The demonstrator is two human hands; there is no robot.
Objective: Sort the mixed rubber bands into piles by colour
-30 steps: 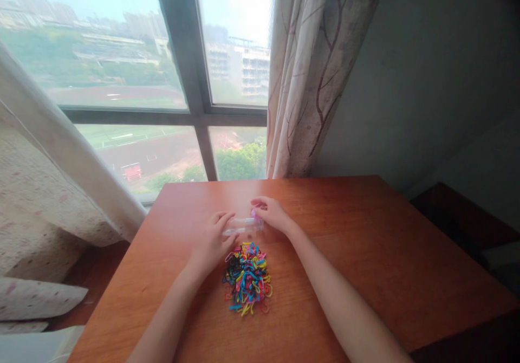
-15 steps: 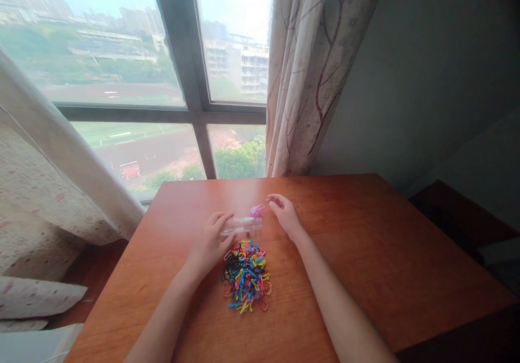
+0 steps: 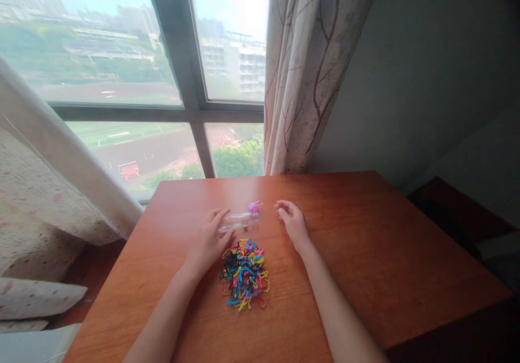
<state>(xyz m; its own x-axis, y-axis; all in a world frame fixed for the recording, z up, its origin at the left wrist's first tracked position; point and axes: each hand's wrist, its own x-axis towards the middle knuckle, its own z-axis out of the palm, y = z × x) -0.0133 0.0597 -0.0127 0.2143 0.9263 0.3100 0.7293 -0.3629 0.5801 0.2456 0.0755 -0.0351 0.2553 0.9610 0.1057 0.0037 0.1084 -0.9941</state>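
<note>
A clear plastic bottle (image 3: 244, 220) lies on its side on the table. My left hand (image 3: 211, 235) is round its left end, fingers along the far side and thumb on the near side. Close to the bottle's right end is a small pink object (image 3: 254, 206) with a thin loop; its kind I cannot make out. Some way right of that, my right hand (image 3: 293, 221) hovers with loosely curved fingers, and nothing shows between them. A heap of small coloured plastic safety-pin-shaped clips (image 3: 246, 276) lies nearer to me, between my forearms.
The brown wooden table (image 3: 357, 244) reaches to a window (image 3: 195, 115) at the back. Curtains hang on both sides, the right curtain (image 3: 304, 81) close to the table's far edge. A dark piece of furniture (image 3: 459, 211) stands beyond the right side.
My right hand has moved right, away from the pink object. The bottle and my left hand have shifted slightly. The heap of clips looks the same.
</note>
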